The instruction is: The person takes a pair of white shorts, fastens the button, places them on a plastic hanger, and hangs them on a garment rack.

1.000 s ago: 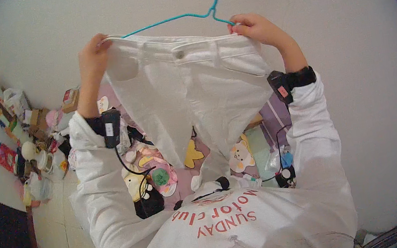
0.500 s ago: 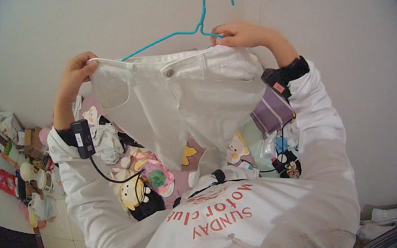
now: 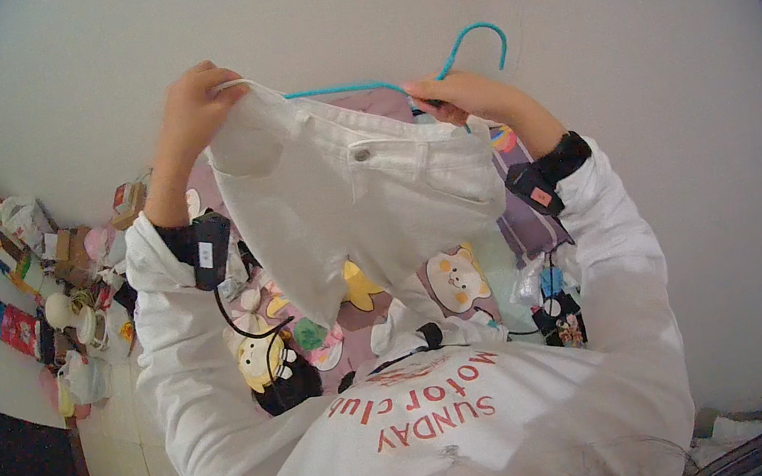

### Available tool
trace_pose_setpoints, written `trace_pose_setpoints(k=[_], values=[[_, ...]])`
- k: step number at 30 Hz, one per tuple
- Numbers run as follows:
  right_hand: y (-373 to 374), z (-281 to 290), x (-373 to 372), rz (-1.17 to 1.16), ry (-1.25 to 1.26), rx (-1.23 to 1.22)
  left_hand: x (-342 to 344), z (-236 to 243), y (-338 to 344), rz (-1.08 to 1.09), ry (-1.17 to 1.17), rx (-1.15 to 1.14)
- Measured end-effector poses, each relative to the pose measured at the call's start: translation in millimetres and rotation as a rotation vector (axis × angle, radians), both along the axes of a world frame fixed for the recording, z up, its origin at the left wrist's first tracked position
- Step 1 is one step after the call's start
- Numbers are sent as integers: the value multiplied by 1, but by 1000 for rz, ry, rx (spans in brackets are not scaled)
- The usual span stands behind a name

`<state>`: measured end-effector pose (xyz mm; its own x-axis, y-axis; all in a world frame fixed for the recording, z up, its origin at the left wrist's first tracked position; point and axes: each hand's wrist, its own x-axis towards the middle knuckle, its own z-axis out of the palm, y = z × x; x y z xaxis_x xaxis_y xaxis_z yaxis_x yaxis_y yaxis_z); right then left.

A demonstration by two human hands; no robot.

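Observation:
White shorts (image 3: 319, 208) hang stretched out in front of me, with a button at the middle of the waistband. My left hand (image 3: 202, 105) pinches the left end of that waistband. A blue-green hanger (image 3: 338, 91) runs behind the waistband, its hook curving up at the right. Just below the hook, my right hand (image 3: 457, 96) is closed on the hanger. The right end of the waistband lies under this hand; whether the fingers also hold the cloth, I cannot tell. Much of the hanger's lower part is hidden by the shorts.
Beneath the shorts lies patterned pink bedding (image 3: 378, 304) with cartoon figures. A purple striped piece of cloth (image 3: 526, 209) is at the right, near a small plastic bag (image 3: 531, 281). A blond-haired doll (image 3: 262, 358) sits at the left. Farther left, bags and boxes crowd the floor (image 3: 126, 455).
Both hands have moved to the right, and the right hand is lower. Its grip is now closer to the hanger's hook, which has tilted right. The waistband now slants down to the right.

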<state>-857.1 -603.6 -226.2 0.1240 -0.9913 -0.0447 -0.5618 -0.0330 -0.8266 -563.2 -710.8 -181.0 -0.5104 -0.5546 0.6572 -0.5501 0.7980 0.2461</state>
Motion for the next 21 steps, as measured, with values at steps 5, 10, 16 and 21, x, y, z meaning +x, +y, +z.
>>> trace_pose_setpoints(k=[5, 10, 16, 21], values=[[-8, -27, 17, 31, 363, -304, -16, 7, 1, -39, -53, -54], [-10, -15, 31, 55, 338, -246, -28, 3, 5, -101, -209, 144], [-12, -27, 19, -156, 115, -331, 0, -48, -39, -276, -123, 375], [-12, -14, 17, -256, 167, -250, -22, -65, -11, -93, -446, 467]])
